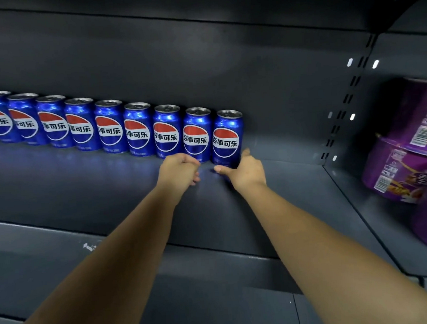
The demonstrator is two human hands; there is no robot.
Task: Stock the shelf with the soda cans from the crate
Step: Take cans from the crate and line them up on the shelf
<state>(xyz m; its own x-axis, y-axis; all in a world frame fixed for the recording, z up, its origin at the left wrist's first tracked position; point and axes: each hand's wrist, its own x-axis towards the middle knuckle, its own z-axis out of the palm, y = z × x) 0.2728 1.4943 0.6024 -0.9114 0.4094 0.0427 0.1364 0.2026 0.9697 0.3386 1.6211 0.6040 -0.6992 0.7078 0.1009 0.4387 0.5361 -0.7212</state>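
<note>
Forearms: both reach from the near edge across the shelf (236, 211), converging on the right end of the can line.
Left hand (179, 169): fingers curled in with nothing visible in them. It sits just near of the second-last can's base; I cannot tell if it touches.
Right hand (246, 171): wrapped low around the end can (227, 138), thumb across its near-left foot and fingers passing behind its right side.
End can: upright on the shelf deck with its long axis vertical and label facing near. It is rightmost in the line, close against its neighbour.
Deciding relation: the can lies directly far of the right palm, so that hand alone governs it. The left hand is one can over to the left.
Row of cans (109, 126): blue, upright, running left along the far side of the deck.
Likely next slot: the bare deck right of the end can.
Purple packs (409, 163): stacked in the right-hand bay, well apart.
Crate: not in view.
</note>
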